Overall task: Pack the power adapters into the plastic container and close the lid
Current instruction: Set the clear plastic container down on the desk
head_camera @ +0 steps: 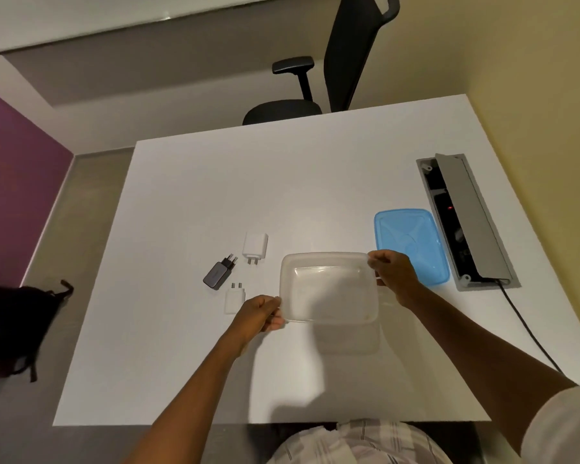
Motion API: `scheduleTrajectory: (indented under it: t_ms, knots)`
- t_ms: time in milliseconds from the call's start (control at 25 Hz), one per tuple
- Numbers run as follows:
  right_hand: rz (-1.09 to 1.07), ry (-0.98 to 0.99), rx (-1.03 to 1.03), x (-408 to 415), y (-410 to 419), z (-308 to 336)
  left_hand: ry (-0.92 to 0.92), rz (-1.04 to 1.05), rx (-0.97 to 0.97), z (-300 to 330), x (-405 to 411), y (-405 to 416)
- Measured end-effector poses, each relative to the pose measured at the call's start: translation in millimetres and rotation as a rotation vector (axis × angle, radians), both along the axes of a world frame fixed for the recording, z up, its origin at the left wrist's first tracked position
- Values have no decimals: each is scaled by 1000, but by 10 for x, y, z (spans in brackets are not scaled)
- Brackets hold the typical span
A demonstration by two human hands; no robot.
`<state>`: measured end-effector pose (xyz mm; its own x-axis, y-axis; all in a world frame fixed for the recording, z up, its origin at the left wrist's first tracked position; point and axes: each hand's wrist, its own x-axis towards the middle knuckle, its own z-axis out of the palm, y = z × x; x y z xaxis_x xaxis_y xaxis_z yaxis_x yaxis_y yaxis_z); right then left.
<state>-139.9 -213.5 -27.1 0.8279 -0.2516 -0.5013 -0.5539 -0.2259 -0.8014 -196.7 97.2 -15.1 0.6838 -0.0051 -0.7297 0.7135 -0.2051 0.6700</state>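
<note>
Person stands at the near edge of a white table [188, 202], both arms stretched out over it. Clear plastic container [329, 288] is held by both hands above the tabletop, open side up, empty, its shadow falling on the table just nearer. Left hand [258, 313] is clamped on the container's near-left corner, fingers curled under the rim. Right hand [390, 274] is clamped on the far-right corner, thumb over the rim. Hands are well apart, one at each end of the container. Blue lid [411, 246] lies flat on the table just right of the container, partly behind the right hand. Three adapters sit on the table left of the container, none inside it: a larger white adapter [255, 246] farthest, prongs pointing near; a dark grey adapter [219, 272] to its left and nearer, lying at an angle, prongs pointing far-right; a small white adapter [235, 298] nearest, just beside the left hand. Open grey cable box [466, 219] is set into the table at the right, a black cable [529, 333] running from it off the near edge. Black office chair [332, 61] at the far side. Dark bag [14, 326] on the floor at left.
</note>
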Motion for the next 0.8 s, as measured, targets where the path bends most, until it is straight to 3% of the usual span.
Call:
scheduleTrajectory:
  t_ms: [440,600,800]
  knots:
    - [70,44,-14,17,-48,-55,12,35,4,-115,-297,-69]
    - [39,-53,-200,36,-38,8,-25,51,12,-54,-299,56]
    - [-13,-237,-222,111,245,247,-82,101,54,22,-283,392]
